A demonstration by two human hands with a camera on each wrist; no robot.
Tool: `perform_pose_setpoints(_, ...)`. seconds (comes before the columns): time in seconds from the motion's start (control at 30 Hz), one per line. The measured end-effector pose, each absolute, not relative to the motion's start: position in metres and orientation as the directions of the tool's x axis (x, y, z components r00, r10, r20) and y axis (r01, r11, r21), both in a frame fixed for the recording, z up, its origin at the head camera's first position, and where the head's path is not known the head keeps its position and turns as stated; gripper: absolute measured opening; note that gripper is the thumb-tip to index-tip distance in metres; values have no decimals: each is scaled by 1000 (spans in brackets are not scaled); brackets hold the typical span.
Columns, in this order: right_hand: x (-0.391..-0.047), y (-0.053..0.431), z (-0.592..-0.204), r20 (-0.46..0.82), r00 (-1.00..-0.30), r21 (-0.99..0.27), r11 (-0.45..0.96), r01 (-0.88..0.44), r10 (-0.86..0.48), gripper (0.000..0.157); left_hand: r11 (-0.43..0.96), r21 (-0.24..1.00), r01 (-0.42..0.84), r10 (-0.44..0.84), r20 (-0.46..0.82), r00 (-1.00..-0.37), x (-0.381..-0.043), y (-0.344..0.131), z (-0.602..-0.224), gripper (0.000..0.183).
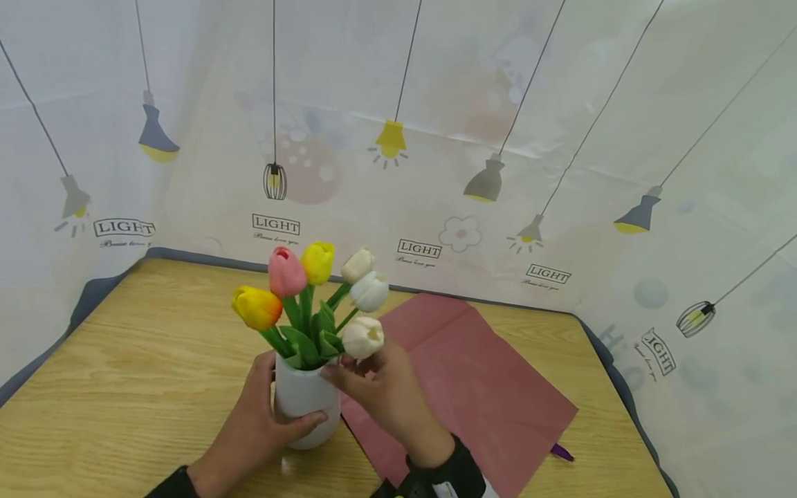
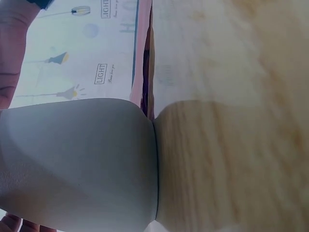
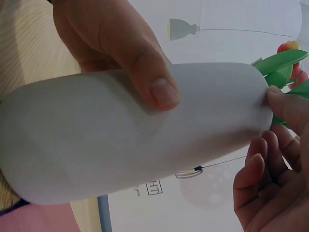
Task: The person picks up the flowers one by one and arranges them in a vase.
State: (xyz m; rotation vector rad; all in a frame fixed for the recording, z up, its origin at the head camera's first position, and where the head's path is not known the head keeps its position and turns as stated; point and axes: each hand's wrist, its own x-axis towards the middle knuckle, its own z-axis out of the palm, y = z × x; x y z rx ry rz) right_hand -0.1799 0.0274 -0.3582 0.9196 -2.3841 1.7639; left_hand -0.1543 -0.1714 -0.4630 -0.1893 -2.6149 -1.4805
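Note:
A white vase (image 1: 306, 398) stands upright on the wooden table with several tulips in it. My left hand (image 1: 252, 418) grips it from the left, thumb (image 3: 164, 93) across its front. At the right side of the rim is my right hand (image 1: 389, 391), its thumb against the rim and its fingers curled close by. That hand pinches the lowest white tulip (image 1: 363, 337) near the mouth; the stem there is hidden. Two more white tulips (image 1: 369, 290), a pink one (image 1: 287, 272), a yellow one (image 1: 318, 262) and an orange-yellow one (image 1: 256, 308) spread above green leaves (image 1: 301, 348).
A dark pink sheet (image 1: 479, 387) lies flat on the table to the right of the vase, partly under my right forearm. A small purple object (image 1: 562, 452) pokes out from its right edge. Behind the table (image 1: 156, 332) hangs a lamp-printed cloth (image 1: 349, 83).

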Motion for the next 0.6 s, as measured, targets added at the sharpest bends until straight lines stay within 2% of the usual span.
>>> perform_pose_setpoints(0.17, -194, 41, -384, 415, -810, -826, 202, -526, -415, 22, 513, 841, 173, 44, 175, -984, -154, -175, -464, 97)
perform_pose_setpoints(0.33, -207, 66, -403, 411, -834, -818, 256, -515, -368, 16, 477, 855, 201, 64, 194, -979, -150, -180, -465, 90)
perform_pose_setpoints(0.43, -209, 85, -401, 386, -862, -825, 295, -482, -328, 13, 450, 830, 330, 69, 336, -939, -150, -186, -463, 64)
perform_pose_setpoints(0.53, -208, 104, -392, 371, -888, -818, 357, -451, -273, 12, 458, 742, 489, 33, 536, -844, -155, -195, -459, 39)
perform_pose_setpoints(0.6, -208, 116, -389, 364, -901, -811, 395, -431, -237, 13, 496, 687, 531, -24, 622, -783, -162, -203, -457, 30)
